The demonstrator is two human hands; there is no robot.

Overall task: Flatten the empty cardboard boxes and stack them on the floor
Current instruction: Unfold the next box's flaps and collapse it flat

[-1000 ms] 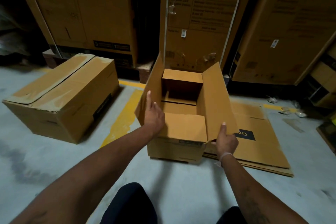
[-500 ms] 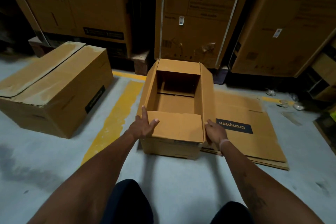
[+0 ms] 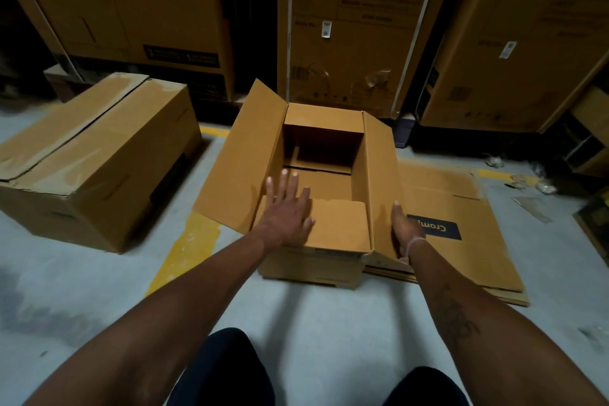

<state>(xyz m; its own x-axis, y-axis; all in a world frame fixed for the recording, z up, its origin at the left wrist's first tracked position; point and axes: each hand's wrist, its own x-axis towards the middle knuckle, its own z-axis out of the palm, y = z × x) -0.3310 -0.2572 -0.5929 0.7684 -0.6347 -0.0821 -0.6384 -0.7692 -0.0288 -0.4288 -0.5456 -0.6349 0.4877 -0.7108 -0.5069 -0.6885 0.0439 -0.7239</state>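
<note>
closed box [image 3: 95,158] at 9 o'clock | your left hand [image 3: 286,211] fingers spread flat on near flap | open box [image 3: 316,188] in middle on floor | your right hand [image 3: 404,230] holds right flap, fingers hidden | flat boxes [image 3: 461,224] at 3 o'clock

Open box [image 3: 324,181] on floor [image 3: 296,313]; left hand [image 3: 288,211] flat over near flap, right hand [image 3: 403,231] holds right flap; flattened cardboard [image 3: 461,241] beside.

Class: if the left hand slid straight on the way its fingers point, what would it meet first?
Probably the open box's far inner wall: the left hand points over the near flap into the hollow. Depth is unclear.
</note>
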